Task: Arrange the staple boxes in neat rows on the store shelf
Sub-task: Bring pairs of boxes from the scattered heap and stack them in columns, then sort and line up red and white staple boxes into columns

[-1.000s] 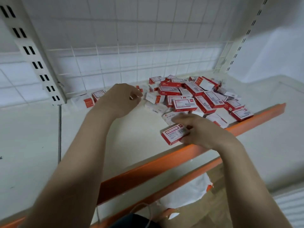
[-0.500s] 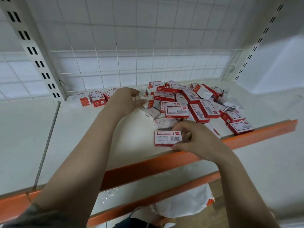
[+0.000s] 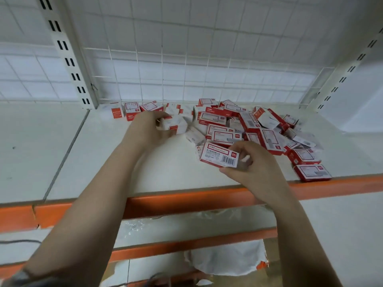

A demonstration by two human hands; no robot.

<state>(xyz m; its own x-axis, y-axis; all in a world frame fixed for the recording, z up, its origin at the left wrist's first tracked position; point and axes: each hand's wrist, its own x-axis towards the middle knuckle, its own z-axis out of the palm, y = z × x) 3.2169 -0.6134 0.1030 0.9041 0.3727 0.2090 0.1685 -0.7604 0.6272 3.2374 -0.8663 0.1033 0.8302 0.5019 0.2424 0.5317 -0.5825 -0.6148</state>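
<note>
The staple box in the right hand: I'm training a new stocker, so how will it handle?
The staple box looks like stiff card, so it should keep its shape. Its flat faces suggest it slides, not rolls. The right hand holds it by one end, so it seems light.

Both bare forearms reach up and forward from the lower frame edge. The left hand (image 3: pixel 149 126), toward eleven o'clock, shows its back, fingers curled round a small white-and-red cardboard staple box (image 3: pixel 174 126). The right hand (image 3: pixel 251 164), toward one o'clock, pinches a flat red-and-white barcode-printed staple box (image 3: pixel 219 155) between thumb and curled fingers, label up.
</note>
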